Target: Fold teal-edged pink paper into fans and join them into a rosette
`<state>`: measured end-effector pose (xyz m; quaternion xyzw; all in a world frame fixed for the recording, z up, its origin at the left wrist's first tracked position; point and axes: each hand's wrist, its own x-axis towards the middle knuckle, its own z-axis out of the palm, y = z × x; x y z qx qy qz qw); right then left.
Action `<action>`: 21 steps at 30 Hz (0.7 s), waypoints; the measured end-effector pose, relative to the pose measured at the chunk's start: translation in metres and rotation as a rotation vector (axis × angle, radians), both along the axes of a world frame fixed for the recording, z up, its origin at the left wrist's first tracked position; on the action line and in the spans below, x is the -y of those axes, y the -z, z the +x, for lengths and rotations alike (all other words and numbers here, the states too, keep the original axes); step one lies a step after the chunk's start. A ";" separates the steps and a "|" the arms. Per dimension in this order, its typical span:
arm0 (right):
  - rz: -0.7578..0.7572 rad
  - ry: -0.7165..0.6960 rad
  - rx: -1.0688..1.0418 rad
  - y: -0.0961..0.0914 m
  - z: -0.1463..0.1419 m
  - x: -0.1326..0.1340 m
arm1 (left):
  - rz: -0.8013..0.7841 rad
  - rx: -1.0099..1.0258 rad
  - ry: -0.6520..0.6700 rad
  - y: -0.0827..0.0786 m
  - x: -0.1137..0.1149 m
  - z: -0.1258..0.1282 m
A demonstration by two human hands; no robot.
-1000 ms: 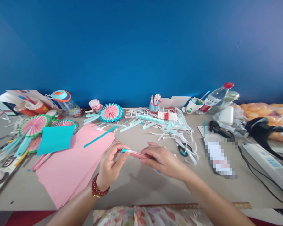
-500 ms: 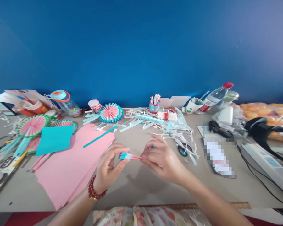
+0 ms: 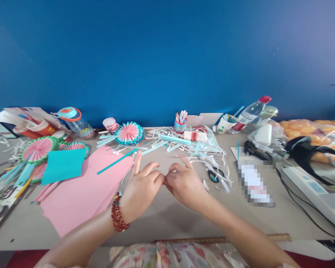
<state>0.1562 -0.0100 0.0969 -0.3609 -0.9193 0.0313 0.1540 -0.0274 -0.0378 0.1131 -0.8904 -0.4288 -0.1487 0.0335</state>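
Observation:
In front of my chest, my left hand [image 3: 139, 193] and my right hand [image 3: 185, 184] meet at their fingertips in a pinch, palms down. The small folded pink-and-blue paper seen a moment earlier is now hidden behind the fingers. On each hand the index finger or an outer finger sticks up, free of the pinch. A red bead bracelet [image 3: 117, 215] circles my left wrist. Left of that hand lie pink paper sheets [image 3: 78, 197], with a narrow teal strip [image 3: 117, 161] and a teal square sheet [image 3: 63, 166] on top.
Paper rosettes [image 3: 129, 133] [image 3: 40, 149] lie at the back and left. Tangled white paper offcuts [image 3: 167, 138] cover the back middle, by a pen cup [image 3: 180, 125]. Scissors [image 3: 213, 175] lie to the right, before a bottle [image 3: 248, 115], a stapler [image 3: 257, 152] and a power strip [image 3: 312, 188].
My left hand has turned over and moved right to join the right hand's fingertips. The folded paper, visible between the hands before, is now covered. The view has shifted slightly.

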 end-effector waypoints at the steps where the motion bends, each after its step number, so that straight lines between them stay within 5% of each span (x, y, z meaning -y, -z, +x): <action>1: -0.010 -0.002 0.012 -0.001 0.001 0.000 | -0.006 0.007 0.014 0.001 -0.001 -0.001; 11: -0.165 -0.063 -0.081 -0.013 0.018 -0.001 | -0.100 0.078 0.067 -0.004 0.001 -0.012; 21: -0.120 -0.097 -0.155 -0.028 0.029 -0.004 | -0.078 0.231 0.036 -0.015 0.005 -0.014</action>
